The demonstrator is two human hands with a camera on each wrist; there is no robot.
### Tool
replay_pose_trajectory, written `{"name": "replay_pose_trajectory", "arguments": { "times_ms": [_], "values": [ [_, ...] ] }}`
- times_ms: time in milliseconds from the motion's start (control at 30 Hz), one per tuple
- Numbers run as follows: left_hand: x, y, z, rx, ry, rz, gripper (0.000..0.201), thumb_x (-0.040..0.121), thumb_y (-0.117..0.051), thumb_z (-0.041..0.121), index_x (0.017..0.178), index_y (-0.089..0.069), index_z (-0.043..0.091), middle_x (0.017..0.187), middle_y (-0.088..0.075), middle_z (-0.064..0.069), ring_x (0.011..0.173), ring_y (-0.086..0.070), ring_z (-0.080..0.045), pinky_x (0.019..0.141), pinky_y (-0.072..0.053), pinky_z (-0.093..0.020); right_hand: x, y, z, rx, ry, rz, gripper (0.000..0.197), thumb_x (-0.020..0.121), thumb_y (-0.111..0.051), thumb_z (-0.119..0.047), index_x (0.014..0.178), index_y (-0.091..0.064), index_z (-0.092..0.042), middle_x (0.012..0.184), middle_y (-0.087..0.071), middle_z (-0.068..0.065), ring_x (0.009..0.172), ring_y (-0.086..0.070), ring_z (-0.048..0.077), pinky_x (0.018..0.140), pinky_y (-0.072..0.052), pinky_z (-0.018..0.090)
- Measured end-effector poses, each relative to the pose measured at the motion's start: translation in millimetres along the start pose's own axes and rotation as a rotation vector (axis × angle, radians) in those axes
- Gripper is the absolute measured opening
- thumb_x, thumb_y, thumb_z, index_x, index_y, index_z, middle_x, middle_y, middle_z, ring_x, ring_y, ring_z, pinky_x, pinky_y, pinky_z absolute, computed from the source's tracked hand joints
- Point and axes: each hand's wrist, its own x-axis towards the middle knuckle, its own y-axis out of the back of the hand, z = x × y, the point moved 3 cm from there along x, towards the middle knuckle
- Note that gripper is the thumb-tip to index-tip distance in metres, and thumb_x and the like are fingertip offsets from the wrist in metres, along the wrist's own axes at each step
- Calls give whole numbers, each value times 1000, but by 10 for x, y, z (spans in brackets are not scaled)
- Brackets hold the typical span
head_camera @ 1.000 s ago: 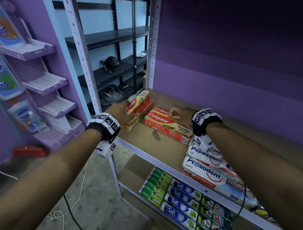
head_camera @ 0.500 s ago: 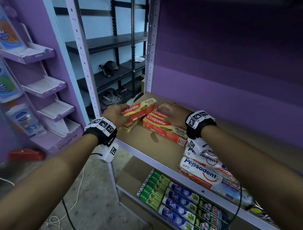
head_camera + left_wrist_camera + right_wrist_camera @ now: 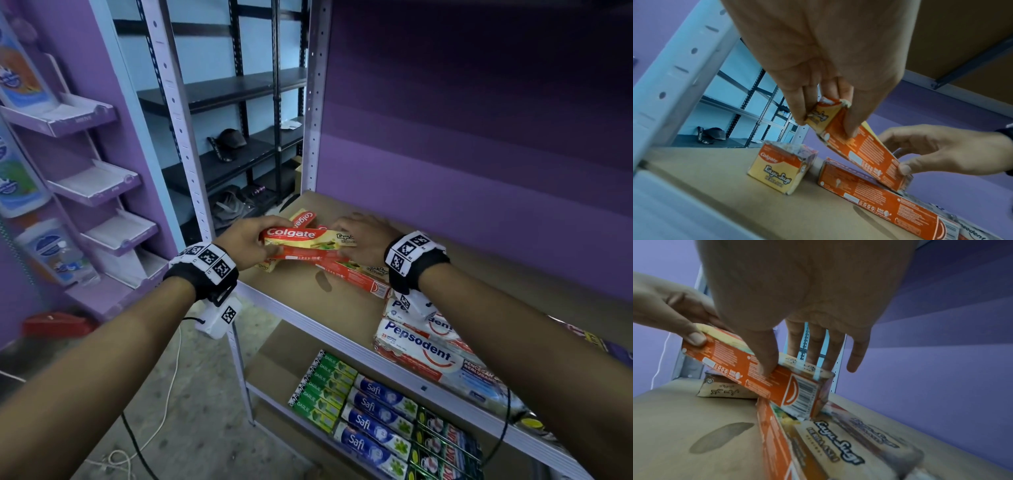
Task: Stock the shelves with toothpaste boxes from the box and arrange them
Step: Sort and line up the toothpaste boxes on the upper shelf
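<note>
- Our left hand (image 3: 251, 240) pinches one end of the raised Colgate box (image 3: 305, 236); our right hand (image 3: 363, 240) clamps thumb and fingers on the other.
- It hangs tilted over the Colgate boxes lying flat on the shelf (image 3: 301, 308).
- Setting it down crooked could nudge them askew.

Stock count, toothpaste shelving

Colgate boxes (image 3: 308, 236): four were visible, one of them raised, three on the upper shelf (image 3: 329, 308). Pepsodent packs (image 3: 424, 349): at least two. Lower shelf: Safi boxes (image 3: 373, 414), four; green Darlie boxes (image 3: 322, 387), about six, the exact number unclear. Further dark boxes at the right could not be counted. Hands: two.
</note>
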Motion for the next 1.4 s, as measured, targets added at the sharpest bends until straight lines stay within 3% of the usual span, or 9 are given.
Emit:
{"name": "replay_pose_trajectory", "arguments": {
  "times_ms": [100,233,367,633,867,1133,1200,1300,1400],
  "values": [
    [19,-51,-34,-43,26,-63,55,78,-80,22,124,-57,43,115,-64,14,103,-62,-5,93,-48,-22,-100,-10,36,26,-16,-24,51,83,-70,-45,129,-48,-37,132,-51,-8,120,-50,17,98,-46,43],
    [79,-111,-103,-40,41,-118,61,77,-81,28,131,-54,36,122,-64,19,118,-55,-4,100,-39,-24,-209,-28,63,-53,-42,-103,51,82,-66,-53,128,-49,-37,131,-51,-9,114,-51,15,91,-47,38],
    [147,-141,-201,120,68,-182,70,74,-83,34,136,-50,32,139,-53,8,126,-48,-13,107,-38,-33,-315,-49,80,-87,-14,-166,44,80,-64,-59,117,-53,-36,120,-54,-10,102,-53,12,83,-48,35],
    [269,-164,-305,222,163,-187,70,73,-80,50,135,-52,33,143,-48,2,126,-48,-20,105,-41,-35,-471,-115,47,-51,-70,-232,37,77,-64,-66,100,-58,-37,94,-62,-14,79,-62,7,64,-52,28],
    [304,-203,-306,307,196,-112,53,82,-75,37,130,-58,23,137,-54,-6,117,-55,-24,98,-46,-33,-512,-133,-26,-17,-134,-222,41,74,-67,-67,100,-57,-38,88,-63,-16,73,-64,5,62,-55,28],
    [329,-256,-273,326,272,-65,49,82,-72,41,127,-57,27,124,-61,-9,104,-62,-25,88,-53,-35,-499,-267,-24,-53,-177,-207,43,75,-69,-62,100,-54,-31,92,-63,-9,75,-62,8,60,-51,26],
    [325,-261,-280,340,283,-50,49,82,-72,42,126,-58,27,121,-63,-9,100,-63,-25,81,-52,-30,-484,-301,-22,-42,-181,-191,49,73,-72,-60,106,-54,-29,102,-63,-7,83,-62,11,62,-50,27],
    [329,-271,-288,367,299,-59,48,81,-73,39,125,-57,28,119,-64,-9,96,-64,-25,75,-51,-28,-461,-324,20,11,-206,-185,66,71,-75,-56,127,-46,-35,127,-47,-4,111,-51,19,74,-45,33],
    [313,-275,-291,417,340,-88,51,80,-73,39,127,-54,29,120,-63,-9,97,-65,-26,77,-54,-32,-431,-304,67,10,-235,-221,71,72,-74,-57,134,-44,-38,135,-42,-2,115,-51,22,77,-46,34]
  ]
}}
